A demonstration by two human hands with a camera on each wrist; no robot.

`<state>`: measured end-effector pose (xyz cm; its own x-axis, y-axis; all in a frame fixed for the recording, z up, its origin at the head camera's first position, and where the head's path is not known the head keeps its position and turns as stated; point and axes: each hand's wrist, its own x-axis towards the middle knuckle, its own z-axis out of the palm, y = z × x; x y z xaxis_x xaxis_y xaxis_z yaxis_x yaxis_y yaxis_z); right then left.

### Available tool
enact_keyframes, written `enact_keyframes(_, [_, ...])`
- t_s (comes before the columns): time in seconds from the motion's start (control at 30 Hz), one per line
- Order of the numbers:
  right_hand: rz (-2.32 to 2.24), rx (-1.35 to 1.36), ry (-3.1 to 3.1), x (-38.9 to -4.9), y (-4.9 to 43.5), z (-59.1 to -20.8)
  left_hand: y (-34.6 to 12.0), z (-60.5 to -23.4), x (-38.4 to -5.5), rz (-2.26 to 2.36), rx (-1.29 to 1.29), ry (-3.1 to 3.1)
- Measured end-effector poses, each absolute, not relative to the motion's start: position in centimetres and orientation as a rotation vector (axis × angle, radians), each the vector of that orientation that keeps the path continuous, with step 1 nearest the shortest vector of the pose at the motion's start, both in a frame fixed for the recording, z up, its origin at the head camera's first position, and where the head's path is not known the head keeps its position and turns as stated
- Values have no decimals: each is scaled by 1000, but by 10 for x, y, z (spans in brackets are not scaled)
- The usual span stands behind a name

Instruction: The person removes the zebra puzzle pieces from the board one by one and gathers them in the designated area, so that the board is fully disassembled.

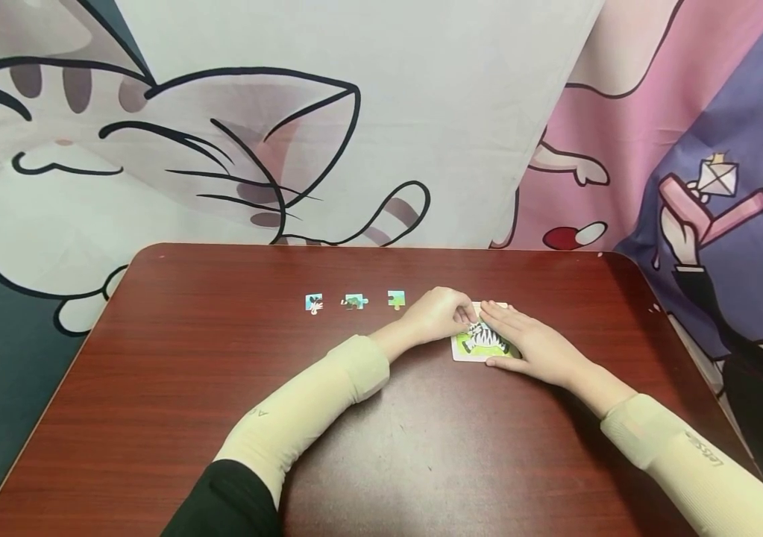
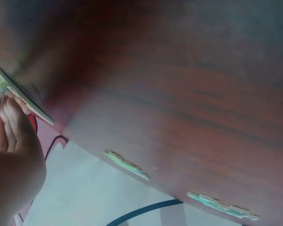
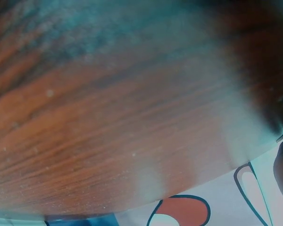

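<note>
A small jigsaw puzzle with a zebra picture (image 1: 484,341) and a white border lies on the table. Over its upper left part, my left hand (image 1: 436,315) pinches a puzzle piece (image 2: 2,87) between thumb and fingertips, close to the puzzle's surface. The piece is mostly hidden by the fingers. My right hand (image 1: 537,349) lies along the puzzle's right side, fingers straight across its top edge and thumb at its lower edge. Left of the left hand, a green and blue puzzle piece (image 1: 396,299) lies loose.
Two more loose pieces lie further left in the same row: one with a dark animal shape (image 1: 356,301) and one with a black and white figure (image 1: 314,302). The brown table (image 1: 381,462) ends at a far edge before a cartoon-printed cloth (image 1: 462,134).
</note>
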<state>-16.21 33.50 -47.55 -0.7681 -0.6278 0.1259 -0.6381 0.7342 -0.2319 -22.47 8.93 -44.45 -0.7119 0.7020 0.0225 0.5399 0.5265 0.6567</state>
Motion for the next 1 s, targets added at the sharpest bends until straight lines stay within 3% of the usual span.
enact_keyframes(1.0, [418,1059,-2887,-162,335,-476,93,-447,-230,797,1118,2560])
